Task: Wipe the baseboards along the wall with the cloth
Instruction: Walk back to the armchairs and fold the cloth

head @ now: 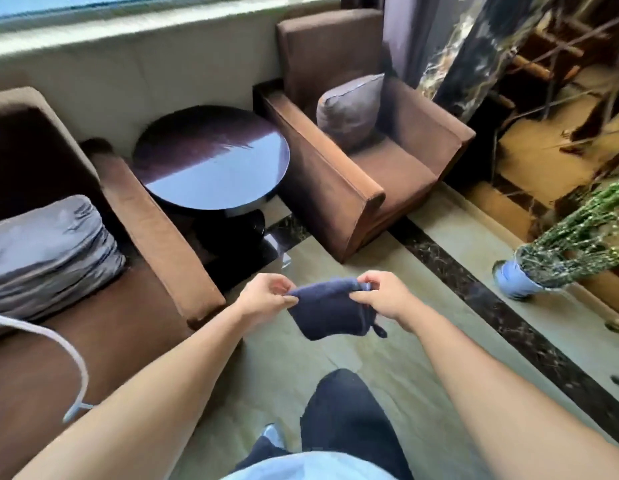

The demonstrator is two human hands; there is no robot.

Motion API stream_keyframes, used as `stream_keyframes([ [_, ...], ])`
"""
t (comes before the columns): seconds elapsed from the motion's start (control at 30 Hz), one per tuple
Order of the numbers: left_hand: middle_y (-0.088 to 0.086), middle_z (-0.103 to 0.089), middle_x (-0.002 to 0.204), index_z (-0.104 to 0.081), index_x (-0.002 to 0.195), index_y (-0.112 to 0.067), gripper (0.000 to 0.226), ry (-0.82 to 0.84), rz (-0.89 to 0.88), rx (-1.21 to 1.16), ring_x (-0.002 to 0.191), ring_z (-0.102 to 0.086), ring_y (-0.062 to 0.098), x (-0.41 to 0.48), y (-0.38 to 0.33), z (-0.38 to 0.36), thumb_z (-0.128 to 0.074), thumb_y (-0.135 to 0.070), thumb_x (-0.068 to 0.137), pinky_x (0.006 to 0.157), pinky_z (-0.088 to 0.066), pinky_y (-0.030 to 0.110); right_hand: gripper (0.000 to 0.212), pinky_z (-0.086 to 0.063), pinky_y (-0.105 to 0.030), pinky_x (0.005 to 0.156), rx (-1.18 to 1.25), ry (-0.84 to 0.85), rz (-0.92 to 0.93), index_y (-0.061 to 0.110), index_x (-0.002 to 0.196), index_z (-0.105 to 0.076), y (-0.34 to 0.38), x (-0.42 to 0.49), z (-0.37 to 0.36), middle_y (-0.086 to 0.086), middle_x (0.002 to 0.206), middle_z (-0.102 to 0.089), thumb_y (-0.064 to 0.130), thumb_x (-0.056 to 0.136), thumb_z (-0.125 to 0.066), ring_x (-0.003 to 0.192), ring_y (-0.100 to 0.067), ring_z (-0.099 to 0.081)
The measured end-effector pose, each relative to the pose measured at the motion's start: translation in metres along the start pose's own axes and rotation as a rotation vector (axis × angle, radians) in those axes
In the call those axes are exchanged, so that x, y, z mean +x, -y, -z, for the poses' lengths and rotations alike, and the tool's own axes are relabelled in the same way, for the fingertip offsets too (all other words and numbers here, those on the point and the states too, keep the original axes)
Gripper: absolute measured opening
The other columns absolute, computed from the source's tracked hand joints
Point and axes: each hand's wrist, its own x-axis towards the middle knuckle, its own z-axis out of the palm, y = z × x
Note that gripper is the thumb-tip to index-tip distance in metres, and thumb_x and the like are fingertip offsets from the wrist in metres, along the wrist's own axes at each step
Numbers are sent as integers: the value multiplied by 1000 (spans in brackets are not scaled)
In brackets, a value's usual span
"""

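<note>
Now both hands are pinched onto the dark blue cloth [327,311], left hand [266,297] and right hand [384,299] gripping its top edge, cloth sagging between and below them.

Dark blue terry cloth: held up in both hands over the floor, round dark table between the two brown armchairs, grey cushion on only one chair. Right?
Not quite. The head view shows a grey cushion on each brown armchair: one at left, one at right. The rest holds: left hand and right hand hold the dark blue terry cloth.
</note>
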Motion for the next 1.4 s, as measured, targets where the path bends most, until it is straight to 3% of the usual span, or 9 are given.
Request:
stream_keyframes([
  [0.3, 9, -61, 79, -68, 99, 0, 11, -219, 326, -421, 68, -58, 13, 231, 4, 99, -63, -6, 92, 58, -50, 21, 10, -43, -20, 57, -38, 304, 21, 6, 95, -67, 112, 300, -9, -8, 75, -62, 7, 86, -70, 65, -16, -54],
  [0.43, 7, -57, 74, -64, 104, 1, 12, -293, 410, -497, 58, -56, 10, 286, 11, 140, -61, -3, 93, 45, -47, 13, 6, -43, -30, 65, -33, 453, -31, 8, 94, -65, 161, 375, -24, -14, 84, -62, 8, 89, -68, 76, -21, -56],
  [0.77, 9, -67, 89, -66, 79, -22, 13, -417, 706, -603, 82, -62, 24, 436, 69, 238, -67, -13, 88, 73, -56, 36, 11, -50, -34, 75, -320, 518, -4, 13, 96, -69, 266, 568, -112, -8, 87, -68, 14, 85, -69, 84, -22, -61],
  [0.83, 8, -69, 95, -66, 89, -22, 5, -422, 733, -542, 92, -65, 27, 477, 90, 259, -67, -18, 88, 90, -56, 42, 29, -46, -29, 82, -428, 449, 23, 19, 118, -63, 279, 604, -138, -3, 98, -66, 20, 89, -64, 98, -23, -61],
  [0.93, 3, -68, 122, -57, 127, -20, 36, -442, 755, -328, 118, -59, 27, 522, 106, 286, -60, -26, 91, 100, -44, 33, 52, -42, -34, 96, -601, 431, 90, 18, 142, -43, 289, 643, -168, -11, 127, -60, 20, 91, -56, 119, -32, -54],
  [1.1, 16, -45, 142, -47, 140, -12, 47, -104, 566, 108, 127, -49, 37, 547, 118, 289, -49, -17, 93, 104, -42, 43, 50, -38, -34, 106, -787, 667, 1, 18, 142, -47, 287, 665, -199, -13, 144, -50, 22, 92, -53, 131, -32, -46],
  [1.2, 10, -40, 147, -47, 139, -15, 46, 159, 489, 305, 129, -46, 34, 545, 117, 275, -47, -20, 93, 105, -42, 46, 61, -33, -42, 112, -961, 833, 66, 22, 151, -32, 280, 662, -202, -12, 160, -22, 23, 93, -50, 141, -33, -31],
  [1.33, 6, -5, 166, -17, 156, -23, 67, 413, 555, 457, 151, -12, 30, 549, 121, 247, -44, -27, 95, 114, -31, 48, 70, -31, -50, 112, -1237, 923, 213, 32, 155, -14, 267, 658, -208, 1, 165, 11, 20, 93, -44, 150, -30, 0],
  [1.4, 4, 9, 166, -7, 157, -26, 73, 457, 610, 490, 153, 0, 31, 552, 123, 232, -45, -28, 95, 114, -28, 49, 65, -31, -51, 112, -1265, 992, 213, 30, 153, -21, 261, 664, -207, 2, 164, 13, 19, 93, -43, 150, -30, 0],
])
